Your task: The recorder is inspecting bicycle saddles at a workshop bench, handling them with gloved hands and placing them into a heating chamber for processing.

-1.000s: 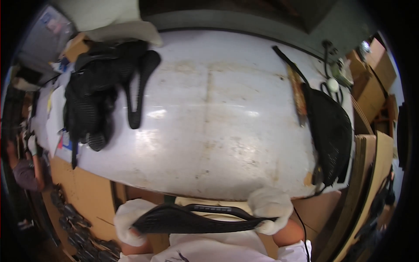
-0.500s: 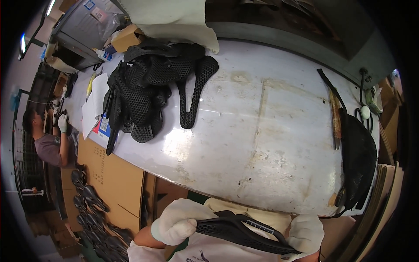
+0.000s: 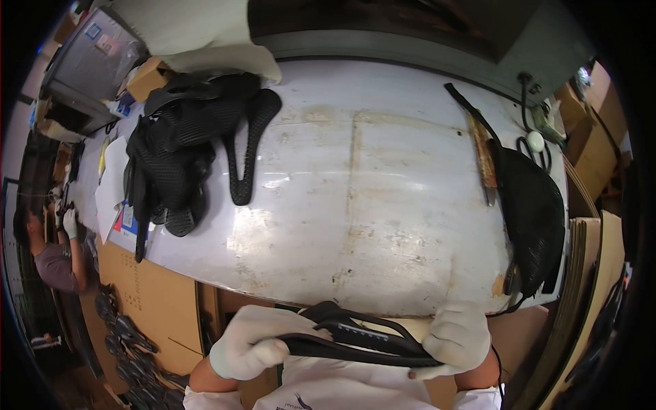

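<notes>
A black bicycle saddle [image 3: 348, 350] is held level in front of my body, just off the table's near edge. My left hand [image 3: 253, 342], in a white glove, closes round its left end with the thumb on top. The other end is gripped by my right hand [image 3: 461, 335], also gloved, its fingers curled over the saddle. A raised strip along the saddle's middle shows pale marks. On the table's left lies a heap of black honeycomb saddle pads [image 3: 178, 137]; one slotted pad [image 3: 256, 137] sticks out at the heap's right side.
A black bag [image 3: 536, 212] lies at the table's right, beside a worn wooden-handled tool [image 3: 482, 154]. Papers [image 3: 113, 188] and a small carton [image 3: 148, 78] are at the left. Below them, several dark saddles [image 3: 130, 342] lie by cardboard [image 3: 160, 294]. Another person [image 3: 55, 263] works far left.
The view has swung, so the table and heap sit further left. Both hands have lifted the saddle slightly and turned it to a more level position, keeping their grip.
</notes>
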Motion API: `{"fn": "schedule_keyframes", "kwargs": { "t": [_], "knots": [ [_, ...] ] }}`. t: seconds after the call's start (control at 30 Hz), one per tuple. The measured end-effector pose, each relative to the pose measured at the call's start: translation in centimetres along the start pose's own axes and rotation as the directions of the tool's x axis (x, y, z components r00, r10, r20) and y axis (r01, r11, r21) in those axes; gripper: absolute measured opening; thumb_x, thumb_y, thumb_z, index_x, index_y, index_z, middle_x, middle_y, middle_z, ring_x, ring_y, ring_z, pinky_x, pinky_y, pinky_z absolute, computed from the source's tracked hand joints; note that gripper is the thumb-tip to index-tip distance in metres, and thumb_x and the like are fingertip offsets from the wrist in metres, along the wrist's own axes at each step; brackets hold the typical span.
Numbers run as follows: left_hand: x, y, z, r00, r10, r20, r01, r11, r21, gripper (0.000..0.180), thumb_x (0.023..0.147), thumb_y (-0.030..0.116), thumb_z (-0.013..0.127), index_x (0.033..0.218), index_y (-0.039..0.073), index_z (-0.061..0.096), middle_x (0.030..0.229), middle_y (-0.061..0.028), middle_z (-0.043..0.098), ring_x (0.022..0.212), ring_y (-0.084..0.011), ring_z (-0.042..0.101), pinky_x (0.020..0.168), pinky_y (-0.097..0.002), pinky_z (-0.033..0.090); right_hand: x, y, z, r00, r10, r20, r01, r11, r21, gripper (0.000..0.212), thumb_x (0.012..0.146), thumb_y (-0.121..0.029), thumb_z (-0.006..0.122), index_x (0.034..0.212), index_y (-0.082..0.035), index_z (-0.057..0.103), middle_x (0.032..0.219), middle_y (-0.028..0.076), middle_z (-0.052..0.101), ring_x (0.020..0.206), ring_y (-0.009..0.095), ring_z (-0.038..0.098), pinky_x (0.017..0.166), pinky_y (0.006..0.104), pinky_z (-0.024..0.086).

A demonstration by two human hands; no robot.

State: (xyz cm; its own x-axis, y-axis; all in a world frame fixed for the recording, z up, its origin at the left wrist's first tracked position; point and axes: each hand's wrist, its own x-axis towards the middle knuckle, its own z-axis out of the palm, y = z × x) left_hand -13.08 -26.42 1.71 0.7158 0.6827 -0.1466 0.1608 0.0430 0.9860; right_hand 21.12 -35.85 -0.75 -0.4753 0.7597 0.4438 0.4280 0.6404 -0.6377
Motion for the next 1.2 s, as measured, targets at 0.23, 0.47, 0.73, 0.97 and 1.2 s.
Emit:
{"fn": "schedule_keyframes", "kwargs": {
  "t": [0.23,0.47,0.73,0.97,1.2],
  "knots": [
    [2.2,0.7,2.8,0.955,0.294,-0.039,-0.264,0.902,0.342,0.041,0.101,0.031,0.059,0.101,-0.004,0.079,0.099,-0.0222,0.078,0.087,-0.0385,0.077,0.079,-0.0426,0.062,3.1,-2.8,2.6,0.920,0.390,-0.026,-0.357,0.810,-0.465,0.067,0.080,-0.069,0.074,0.097,-0.005,0.071,0.068,0.004,0.054,0.060,0.020,0.058,0.058,0.0344,0.048],
    [4.8,-0.9,4.4,0.953,0.292,-0.084,-0.242,0.896,0.371,0.051,0.100,0.040,0.052,0.093,-0.003,0.080,0.094,-0.0194,0.079,0.088,-0.0357,0.078,0.083,-0.0427,0.061,2.3,-1.6,3.4,0.857,0.482,-0.184,-0.499,0.682,-0.535,0.070,0.069,-0.081,0.074,0.071,-0.014,0.055,0.066,0.004,0.049,0.055,0.024,0.057,0.048,0.0343,0.045],
    [1.4,-0.1,4.6,0.957,0.180,-0.228,-0.109,0.951,0.290,0.031,0.087,0.022,0.079,0.102,-0.004,0.075,0.122,-0.0214,0.074,0.118,-0.0408,0.067,0.102,-0.0469,0.053,3.9,-3.2,3.2,0.862,0.482,-0.159,-0.469,0.639,-0.609,0.068,0.080,-0.081,0.065,0.070,-0.015,0.053,0.062,0.003,0.043,0.049,0.021,0.052,0.048,0.0350,0.042],
    [0.7,-0.8,4.6,0.949,0.117,-0.293,-0.091,0.991,0.102,0.027,0.078,0.010,0.074,0.099,-0.007,0.076,0.118,-0.0230,0.075,0.119,-0.0396,0.066,0.104,-0.0470,0.051,5.3,-4.8,3.0,0.829,0.550,-0.106,-0.480,0.601,-0.640,0.073,0.068,-0.079,0.074,0.074,-0.011,0.051,0.066,0.006,0.047,0.053,0.022,0.054,0.049,0.0372,0.038],
    [0.2,-1.8,3.4,0.958,0.077,-0.277,-0.113,0.987,-0.117,0.028,0.076,0.010,0.073,0.098,-0.007,0.076,0.116,-0.0242,0.074,0.119,-0.0404,0.065,0.105,-0.0491,0.050,6.1,-5.5,3.3,0.852,0.511,-0.112,-0.436,0.576,-0.691,0.074,0.073,-0.080,0.071,0.075,-0.009,0.050,0.066,0.006,0.046,0.052,0.022,0.049,0.049,0.0378,0.037]
  ]
}}
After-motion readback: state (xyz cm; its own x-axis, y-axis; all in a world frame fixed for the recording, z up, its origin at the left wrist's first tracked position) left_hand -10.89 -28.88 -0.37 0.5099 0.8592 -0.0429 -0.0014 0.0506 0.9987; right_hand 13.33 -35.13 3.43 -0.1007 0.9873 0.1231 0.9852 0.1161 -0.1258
